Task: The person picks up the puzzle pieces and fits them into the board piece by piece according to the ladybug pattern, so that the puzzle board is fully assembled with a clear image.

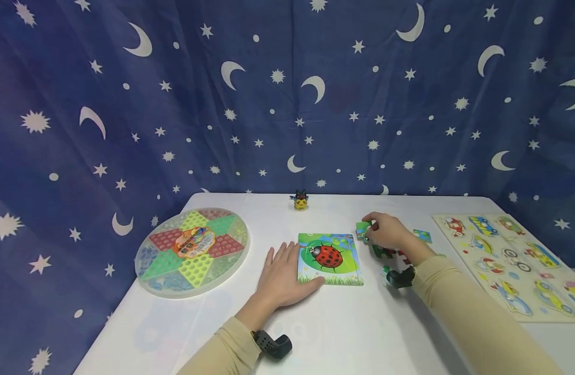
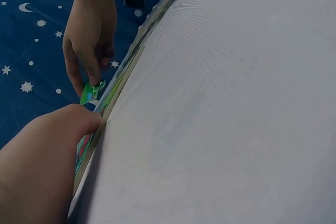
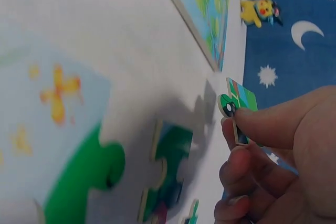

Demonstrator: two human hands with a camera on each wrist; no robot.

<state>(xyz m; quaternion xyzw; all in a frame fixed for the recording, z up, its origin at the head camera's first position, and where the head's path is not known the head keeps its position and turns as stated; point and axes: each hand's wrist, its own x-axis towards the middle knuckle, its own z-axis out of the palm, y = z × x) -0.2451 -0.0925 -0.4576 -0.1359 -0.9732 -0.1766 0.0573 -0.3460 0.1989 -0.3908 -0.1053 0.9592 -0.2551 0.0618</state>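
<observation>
My left hand (image 1: 283, 278) lies with straight fingers along the left side of a square ladybug jigsaw puzzle (image 1: 350, 278), its thumb at the lower edge. In the left wrist view that thumb rests against the side of the board. To the right, my right hand (image 1: 386, 230) pinches a green and blue puzzle piece (image 3: 242, 97) between thumb and fingers, raised over the table. A black and white eye shows on this piece. Below the right hand lie several loose pieces, among them a dark green one (image 3: 173, 142) and a blue-green one (image 1: 422, 236), partly hidden by the arm.
A round Chinese checkers board (image 1: 222, 278) lies at the left. At the right is a wooden vehicle peg puzzle board (image 1: 498, 245). A small yellow figurine (image 1: 300, 200) stands near the back edge, before a blue star-and-moon curtain (image 1: 334, 130).
</observation>
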